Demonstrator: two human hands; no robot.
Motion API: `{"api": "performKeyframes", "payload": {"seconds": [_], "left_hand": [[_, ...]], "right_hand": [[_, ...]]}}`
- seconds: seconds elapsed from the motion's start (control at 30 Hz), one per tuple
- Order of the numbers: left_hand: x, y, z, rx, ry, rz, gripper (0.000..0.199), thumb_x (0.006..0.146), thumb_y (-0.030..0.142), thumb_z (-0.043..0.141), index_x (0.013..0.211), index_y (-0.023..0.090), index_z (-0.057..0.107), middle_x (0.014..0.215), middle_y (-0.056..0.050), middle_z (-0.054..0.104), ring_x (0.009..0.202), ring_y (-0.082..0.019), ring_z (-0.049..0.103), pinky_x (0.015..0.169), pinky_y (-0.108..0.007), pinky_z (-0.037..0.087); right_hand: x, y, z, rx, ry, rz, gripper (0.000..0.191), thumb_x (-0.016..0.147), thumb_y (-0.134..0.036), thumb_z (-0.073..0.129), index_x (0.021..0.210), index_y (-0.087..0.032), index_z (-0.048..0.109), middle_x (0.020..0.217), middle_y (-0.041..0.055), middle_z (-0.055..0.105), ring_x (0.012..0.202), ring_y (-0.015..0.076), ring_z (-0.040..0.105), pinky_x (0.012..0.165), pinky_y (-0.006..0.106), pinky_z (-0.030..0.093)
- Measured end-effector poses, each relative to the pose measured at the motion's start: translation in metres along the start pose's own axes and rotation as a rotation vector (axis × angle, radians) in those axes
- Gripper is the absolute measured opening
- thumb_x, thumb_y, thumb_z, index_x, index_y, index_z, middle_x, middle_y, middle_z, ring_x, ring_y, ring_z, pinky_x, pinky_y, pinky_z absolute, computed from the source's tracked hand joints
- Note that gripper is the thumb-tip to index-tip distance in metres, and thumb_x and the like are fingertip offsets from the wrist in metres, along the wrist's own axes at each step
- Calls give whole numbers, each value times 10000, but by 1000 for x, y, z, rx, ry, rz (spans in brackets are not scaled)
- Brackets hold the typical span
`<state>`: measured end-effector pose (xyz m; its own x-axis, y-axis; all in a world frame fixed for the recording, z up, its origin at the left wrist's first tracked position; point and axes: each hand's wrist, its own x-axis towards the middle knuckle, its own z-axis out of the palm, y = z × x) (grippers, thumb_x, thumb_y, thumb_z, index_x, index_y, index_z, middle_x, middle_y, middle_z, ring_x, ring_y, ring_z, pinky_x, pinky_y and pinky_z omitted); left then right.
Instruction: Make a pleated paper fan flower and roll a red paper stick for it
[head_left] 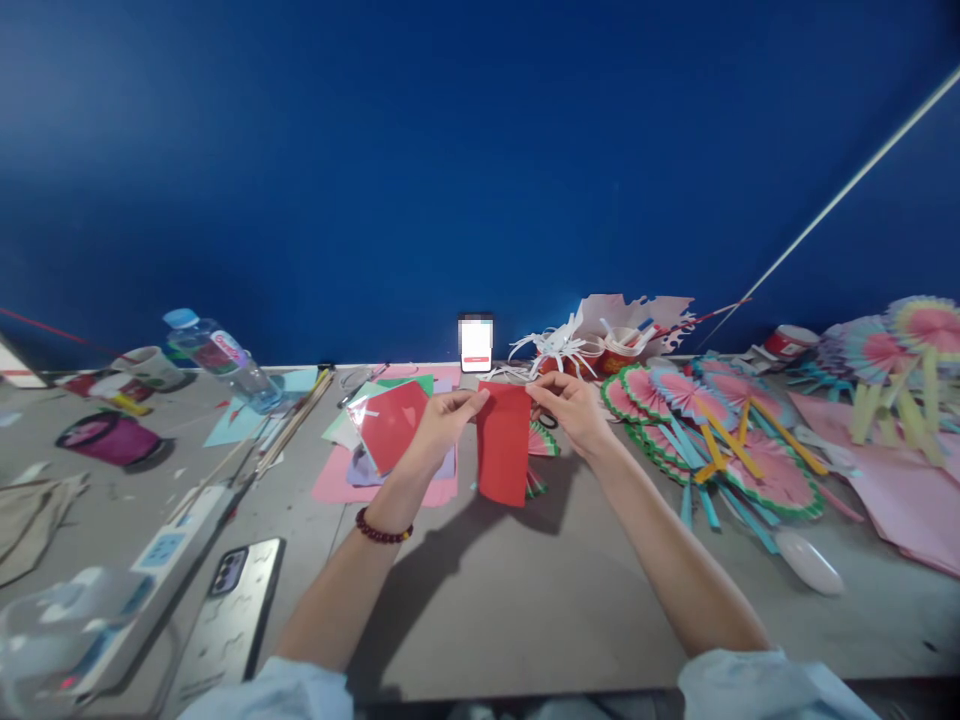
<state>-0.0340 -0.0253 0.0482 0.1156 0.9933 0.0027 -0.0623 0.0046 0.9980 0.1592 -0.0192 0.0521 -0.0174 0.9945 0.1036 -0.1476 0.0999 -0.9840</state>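
A strip of red paper [502,447] hangs upright in front of me, held by its top corners. My left hand [454,415] pinches the upper left corner between thumb and fingers. At the upper right corner, my right hand [571,405] does the same. Behind the strip, partly hidden, lies a watermelon-patterned paper fan piece [541,440]. To the left is a pile of coloured paper, with a red sheet in a clear sleeve [390,425] on top, partly covered by my left forearm.
A lit phone [476,345] leans at the blue wall. On the right lie several pleated paper fans [772,470], a white computer mouse [810,562] and pink sheets [907,495]. Leftward are a water bottle [225,355], a power strip [161,560] and another phone [234,615].
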Motion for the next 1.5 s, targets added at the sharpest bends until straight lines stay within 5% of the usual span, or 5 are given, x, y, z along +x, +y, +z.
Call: {"api": "performKeyframes", "payload": {"seconds": [0.2, 0.53, 1.0, 1.2, 1.5], "left_hand": [[-2, 3, 3, 52, -10, 63, 451, 687, 611, 727, 614, 169, 682, 639, -18, 642, 656, -160, 578, 615, -258, 450], [1, 0, -1, 94, -120, -30, 474, 676, 632, 737, 748, 164, 753, 790, -80, 736, 791, -208, 659, 751, -304, 506], [-1, 4, 4, 196, 19, 158, 367, 719, 533, 712, 637, 176, 718, 625, -19, 660, 617, -154, 574, 577, -254, 429], [-5, 14, -2, 183, -153, 108, 409, 678, 416, 796, 1027, 208, 752, 840, -59, 739, 719, -190, 652, 672, -288, 501], [-10, 13, 1, 258, 23, 188, 189, 725, 384, 756, 797, 211, 782, 797, -51, 750, 754, -203, 655, 679, -287, 497]], "right_hand": [[-1, 0, 2, -3, 0, -16, 388, 561, -504, 840, 652, -184, 638, 550, -23, 617, 478, 114, 566, 501, 260, 515], [2, 2, -4, -7, 40, -34, 406, 552, -509, 846, 665, -189, 625, 578, -28, 619, 476, 108, 561, 497, 257, 499], [1, -2, -3, 3, 72, -38, 438, 539, -546, 838, 679, -192, 621, 568, -26, 617, 466, 108, 564, 482, 249, 494], [-5, -4, 0, -122, -121, -38, 366, 599, -507, 818, 681, -184, 666, 595, -7, 635, 519, 119, 572, 533, 272, 512], [-12, 6, 11, -239, -220, -183, 323, 724, -384, 767, 984, -206, 695, 937, 48, 722, 845, 182, 673, 788, 325, 548]]}}
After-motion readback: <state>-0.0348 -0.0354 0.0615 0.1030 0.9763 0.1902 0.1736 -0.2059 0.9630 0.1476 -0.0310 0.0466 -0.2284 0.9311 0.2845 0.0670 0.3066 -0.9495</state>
